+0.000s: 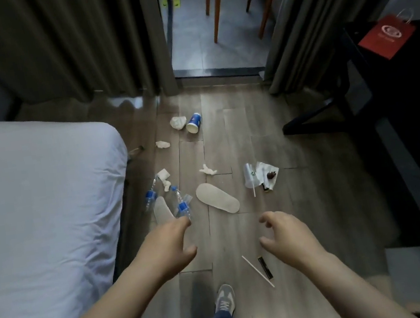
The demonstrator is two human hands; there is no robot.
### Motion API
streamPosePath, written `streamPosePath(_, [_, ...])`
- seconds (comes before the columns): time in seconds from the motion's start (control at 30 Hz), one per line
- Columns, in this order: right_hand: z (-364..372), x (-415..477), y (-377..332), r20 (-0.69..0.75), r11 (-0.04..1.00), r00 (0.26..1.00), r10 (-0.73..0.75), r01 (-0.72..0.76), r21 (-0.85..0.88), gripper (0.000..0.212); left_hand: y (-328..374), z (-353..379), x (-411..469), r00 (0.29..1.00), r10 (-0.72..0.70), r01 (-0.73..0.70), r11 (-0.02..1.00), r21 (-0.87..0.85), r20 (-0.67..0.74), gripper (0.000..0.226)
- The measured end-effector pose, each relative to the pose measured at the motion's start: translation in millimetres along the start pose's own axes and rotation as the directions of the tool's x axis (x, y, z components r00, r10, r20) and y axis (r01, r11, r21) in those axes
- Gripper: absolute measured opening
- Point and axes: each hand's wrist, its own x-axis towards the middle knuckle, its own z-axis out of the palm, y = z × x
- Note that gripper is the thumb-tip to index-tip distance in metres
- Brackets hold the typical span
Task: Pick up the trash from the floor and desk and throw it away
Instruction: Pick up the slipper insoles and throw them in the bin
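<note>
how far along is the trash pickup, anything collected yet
Barely started, it seems. Nothing in hand: the left hand and right hand are both empty, the left near a plastic bottle. Left on the floor: a second bottle, the blue paper cup, crumpled tissues, a clear cup, a straw and a black packet.

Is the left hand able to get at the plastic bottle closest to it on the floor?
Probably yes. The left hand is open and empty, its fingertips right at the near end of the plastic bottle. Nothing lies between them; the bed stands off to the side.
</note>
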Motion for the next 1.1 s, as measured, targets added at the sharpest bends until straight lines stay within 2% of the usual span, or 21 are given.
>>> streamPosePath(0.23, [86,56,60,0.047,0.973,0.978,0.201,-0.205,0.106,0.041,-23,82,98,0.991,0.025,-0.035,0.997,0.074,0.135,0.047])
streamPosePath(0.53, [262,115,148,0.078,0.849,0.891,0.447,-0.451,0.277,0.041,-79,252,220,0.933,0.196,-0.260,0.947,0.191,0.302,0.042])
streamPosePath(0.73, [399,163,214,0.047,0.801,0.847,0.529,-0.517,0.302,0.037,-133,392,285,0.897,0.289,-0.354,0.924,0.148,0.335,0.046])
streamPosePath(0.9, [500,200,274,0.001,0.731,0.797,0.604,-0.555,0.397,0.035,-170,496,352,0.828,0.375,-0.455,0.884,0.109,0.416,0.046])
streamPosePath(1.03, [564,222,312,-0.053,0.761,0.809,0.586,-0.526,0.380,0.048,-180,553,405,0.781,0.442,-0.533,0.840,0.101,0.442,0.048])
streamPosePath(1.1, [588,229,330,-0.093,0.769,0.800,0.593,-0.527,0.362,0.054,-183,571,425,0.748,0.509,-0.613,0.775,0.151,0.426,0.049])
